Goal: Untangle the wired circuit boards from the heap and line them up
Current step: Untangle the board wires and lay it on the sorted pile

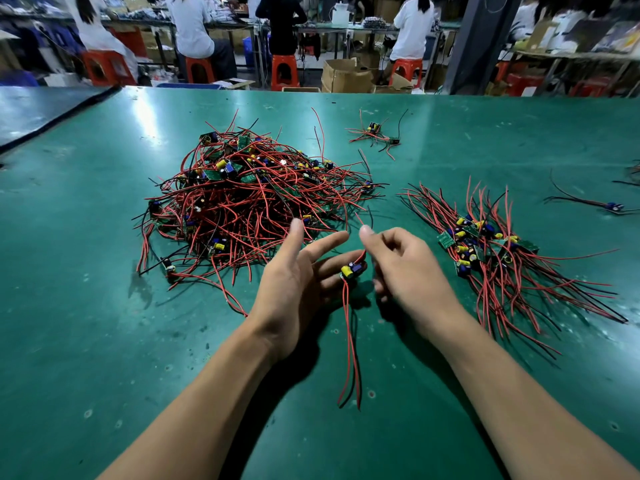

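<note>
Since only the head view was on hand, all of this came from it. Just off the near-right edge of the heap (pixel 256 202), both hands hovered over the green surface (pixel 86 271) w/ one loose board (pixel 350 270) btwn them.

The left grip (pixel 298 275) was spread, fingers straight and palm turned inward. The board rested against its fingertips, prob. as a prop so the part didn't spin, not a clamp. The right grip (pixel 405 268) was curled, thumb to forefinger, pinching the board's red lead just above the board. Red and black lead ends poked up past the thumb. The lower leads (pixel 349 341) hung from the board toward the viewer, clear of the heap, so that piece looked freed. Judged step: straightening the leads before laying it down.

Right of the heap, well apart from it, lay the sorted row (pixel 485 251). Its boards were bunched mid-line and the leads ran along one diagonal, presumably so each lifts out w/o re-tangling. Beyond the heap, to its right, sat a small cluster (pixel 377 133) of approx. two boards. Far right of the heap, a stray board (pixel 614 206) lay near the frame edge. The heap was large, so the task was prob. early-to-mid.

No writing was legible: the board markings were too small, and the bkgd boxes (pixel 346 76) and stools (pixel 284 72) were blurred.
</note>
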A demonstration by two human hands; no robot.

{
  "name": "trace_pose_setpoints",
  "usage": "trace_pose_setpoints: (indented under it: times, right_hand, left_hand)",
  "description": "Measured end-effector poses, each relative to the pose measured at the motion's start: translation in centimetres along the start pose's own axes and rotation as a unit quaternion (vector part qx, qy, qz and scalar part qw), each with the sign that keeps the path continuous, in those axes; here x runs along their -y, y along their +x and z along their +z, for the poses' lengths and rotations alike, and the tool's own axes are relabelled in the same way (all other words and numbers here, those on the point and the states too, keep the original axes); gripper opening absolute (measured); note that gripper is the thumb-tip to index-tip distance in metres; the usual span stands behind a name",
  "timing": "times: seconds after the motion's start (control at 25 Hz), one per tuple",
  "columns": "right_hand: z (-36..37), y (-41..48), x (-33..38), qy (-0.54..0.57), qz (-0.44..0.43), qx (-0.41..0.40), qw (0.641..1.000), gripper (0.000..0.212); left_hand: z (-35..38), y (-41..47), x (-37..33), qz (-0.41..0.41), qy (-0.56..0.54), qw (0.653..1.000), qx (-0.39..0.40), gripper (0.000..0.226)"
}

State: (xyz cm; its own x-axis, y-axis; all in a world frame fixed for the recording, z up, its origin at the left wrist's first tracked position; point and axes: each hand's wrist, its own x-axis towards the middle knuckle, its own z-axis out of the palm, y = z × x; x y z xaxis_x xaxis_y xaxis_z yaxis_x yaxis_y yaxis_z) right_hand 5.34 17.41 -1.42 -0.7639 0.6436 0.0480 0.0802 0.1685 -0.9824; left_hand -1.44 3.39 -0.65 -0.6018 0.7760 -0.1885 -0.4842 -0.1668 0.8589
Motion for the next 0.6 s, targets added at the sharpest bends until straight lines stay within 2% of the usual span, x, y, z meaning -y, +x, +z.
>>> trace_pose_setpoints:
  times: [0.08,0.12,0.28,0.44,0.52,0.6]
  right_hand:
    - [-0.2,-0.4,0.3,-0.001,0.037,0.041,0.998,0.041]
    - [-0.4,-0.5,0.5,0.014,0.056,0.063,0.996,0.040]
    - [-1.3,-0.4,1.1,0.115,0.104,0.131,0.979,0.043]
    - [-1.2,-0.4,1.2,0.160,0.115,0.135,0.971,0.053]
    - [-1.3,-0.3,1.4,0.163,0.099,0.120,0.974,0.057]
    - [-1.3,-0.2,1.5,0.202,0.100,0.105,0.969,0.059]
  left_hand:
    - [0.3,-0.2,0.1,0.011,0.018,1.000,-0.003,0.040]
    - [0.4,-0.2,0.2,0.026,0.032,0.999,-0.010,0.036]
    - [0.6,-0.6,0.5,0.078,0.080,0.993,-0.025,0.060]
    - [0.5,-0.5,0.6,0.093,0.108,0.988,-0.053,0.058]
    - [0.5,-0.4,0.7,0.102,0.149,0.981,-0.072,0.044]
    - [0.5,-0.4,0.9,0.095,0.142,0.982,-0.078,0.028]
